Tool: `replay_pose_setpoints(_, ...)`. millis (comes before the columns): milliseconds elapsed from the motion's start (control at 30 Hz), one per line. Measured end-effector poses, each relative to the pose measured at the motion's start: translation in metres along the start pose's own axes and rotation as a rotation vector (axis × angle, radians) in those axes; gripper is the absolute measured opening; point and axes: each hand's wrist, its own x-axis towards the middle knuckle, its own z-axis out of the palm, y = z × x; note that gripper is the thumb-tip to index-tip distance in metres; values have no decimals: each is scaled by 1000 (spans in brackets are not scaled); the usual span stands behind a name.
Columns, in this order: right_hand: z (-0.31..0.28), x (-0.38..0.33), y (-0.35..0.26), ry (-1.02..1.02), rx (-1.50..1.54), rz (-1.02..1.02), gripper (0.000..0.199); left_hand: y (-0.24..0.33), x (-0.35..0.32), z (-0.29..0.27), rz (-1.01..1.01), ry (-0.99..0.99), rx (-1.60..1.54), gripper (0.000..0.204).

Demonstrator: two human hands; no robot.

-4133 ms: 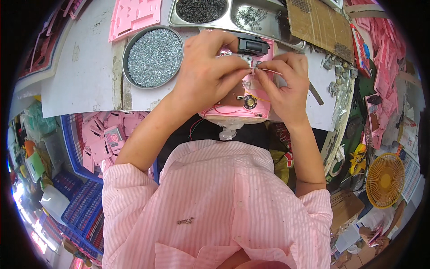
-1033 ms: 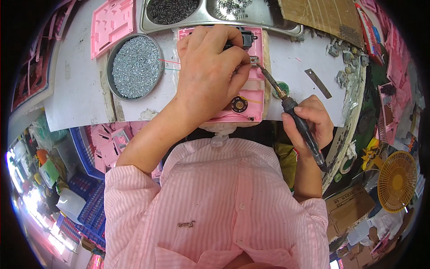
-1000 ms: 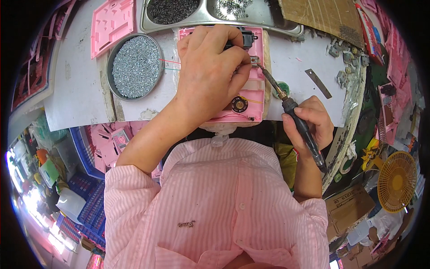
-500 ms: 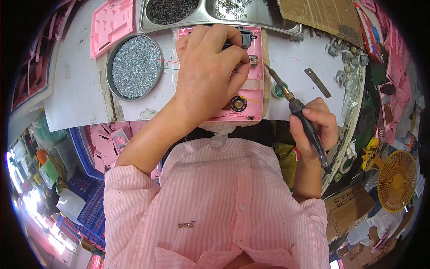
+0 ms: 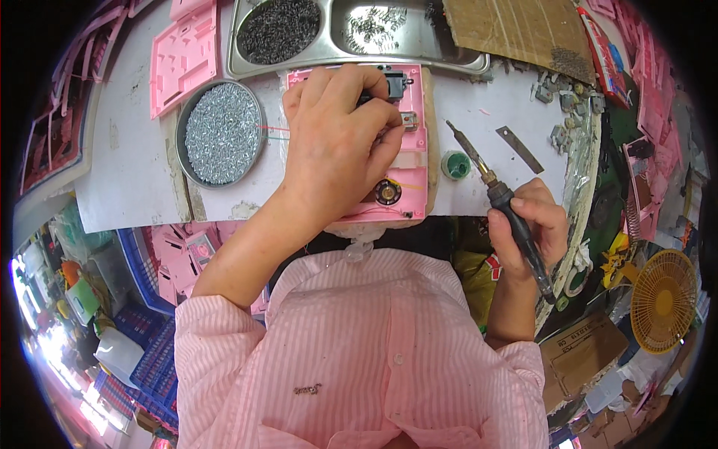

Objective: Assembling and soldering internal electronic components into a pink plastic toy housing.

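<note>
Soldering iron [image 5: 501,198], black-handled, gripped by the right hand [image 5: 541,224], draws clear of the pink plastic casing [image 5: 419,161], likely pausing contact; left hand [image 5: 336,142] stays over it, grip hidden.

An assembly workshop was indicated by a soldering iron [image 5: 524,233], a bowl [image 5: 181,150] of metal parts [image 5: 223,135] and a crate [image 5: 142,274] of pink casings [image 5: 173,254].

Bright light [image 5: 51,340] glares left of the worktable [image 5: 120,179], a yellow fan [image 5: 663,302] right.
</note>
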Motion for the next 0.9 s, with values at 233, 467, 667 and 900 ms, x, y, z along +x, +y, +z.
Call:
replay_pose_setpoints(233, -2, 1, 1, 1, -7, 10, 37, 0, 0, 3, -8, 24, -17, 11)
replay_pose_setpoints(467, -1, 0, 3, 1, -4, 9, 36, 1, 0, -3, -7, -18, 0, 17)
replay_pose_setpoints(667, 0, 1, 4, 0, -1, -4, 36, 0, -1, 0, 1, 11, -8, 14)
replay_pose_setpoints(900, 7, 2, 5, -5, 16, -20, 36, 2, -1, 2, -12, 16, 12, 11)
